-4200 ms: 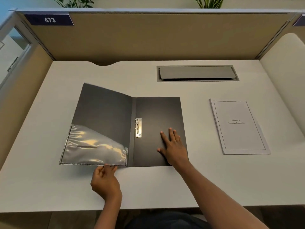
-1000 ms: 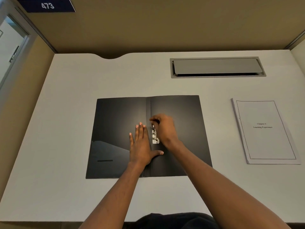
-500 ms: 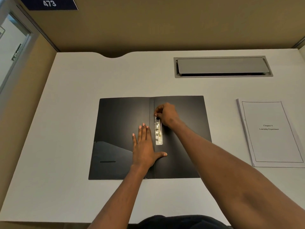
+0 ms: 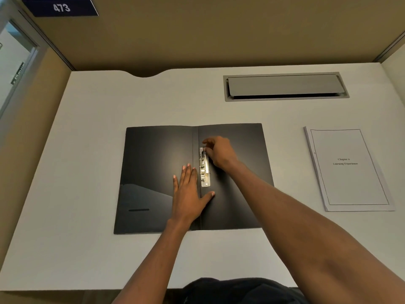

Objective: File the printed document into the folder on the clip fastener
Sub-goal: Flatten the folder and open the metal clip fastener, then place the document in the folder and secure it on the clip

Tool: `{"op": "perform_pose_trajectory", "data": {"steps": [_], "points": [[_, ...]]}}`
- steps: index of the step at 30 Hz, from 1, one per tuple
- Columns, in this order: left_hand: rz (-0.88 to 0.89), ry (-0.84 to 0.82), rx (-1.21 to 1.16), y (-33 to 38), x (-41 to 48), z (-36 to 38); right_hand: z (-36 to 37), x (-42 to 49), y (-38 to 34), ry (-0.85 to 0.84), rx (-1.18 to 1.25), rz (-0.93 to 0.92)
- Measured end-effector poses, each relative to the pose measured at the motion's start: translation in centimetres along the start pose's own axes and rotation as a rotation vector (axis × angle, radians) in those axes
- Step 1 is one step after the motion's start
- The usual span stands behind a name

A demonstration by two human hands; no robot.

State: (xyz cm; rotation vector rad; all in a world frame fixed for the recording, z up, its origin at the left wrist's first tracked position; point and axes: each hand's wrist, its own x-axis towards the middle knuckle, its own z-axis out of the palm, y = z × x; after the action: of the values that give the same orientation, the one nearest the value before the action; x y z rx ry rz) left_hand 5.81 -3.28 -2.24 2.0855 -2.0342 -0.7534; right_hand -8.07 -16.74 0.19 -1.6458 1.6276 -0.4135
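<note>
On the white bench [image 4: 87,249], the black folder [image 4: 153,163] is laid open and flat, and its clip fastener [image 4: 204,172] is exposed beside the spine. The left hand [image 4: 188,194] is pressed flat on the inner cover, fingers spread narrow and holding nothing. The top end of the fastener is pinched by the right hand [image 4: 219,152]. The fastener is judged to be in the course of being opened; nothing is filed yet. The printed document [image 4: 348,170] is left well apart to the right, untouched, its title blurred but apparently headed "Chapter". A plate [image 4: 59,7] marked "473" is fixed to the partition.
</note>
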Motion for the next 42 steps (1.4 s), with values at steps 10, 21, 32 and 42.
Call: {"op": "perform_pose_trajectory", "data": {"steps": [10,21,32,42], "points": [[-0.025,0.332,-0.337,7.6,-1.4,-0.2,-4.6,-5.7,6.0,0.181,0.036,-0.036],[-0.109,0.155,-0.669,24.2,0.0,5.6,-18.9,-13.5,20.4,0.421,0.102,0.079],[-0.241,-0.014,-0.666,36.2,0.9,12.9,-28.9,-17.3,32.2,0.537,-0.020,0.305],[-0.407,0.007,-0.554,40.4,1.1,15.3,-29.8,-17.3,34.4,0.414,-0.123,0.489]]}}
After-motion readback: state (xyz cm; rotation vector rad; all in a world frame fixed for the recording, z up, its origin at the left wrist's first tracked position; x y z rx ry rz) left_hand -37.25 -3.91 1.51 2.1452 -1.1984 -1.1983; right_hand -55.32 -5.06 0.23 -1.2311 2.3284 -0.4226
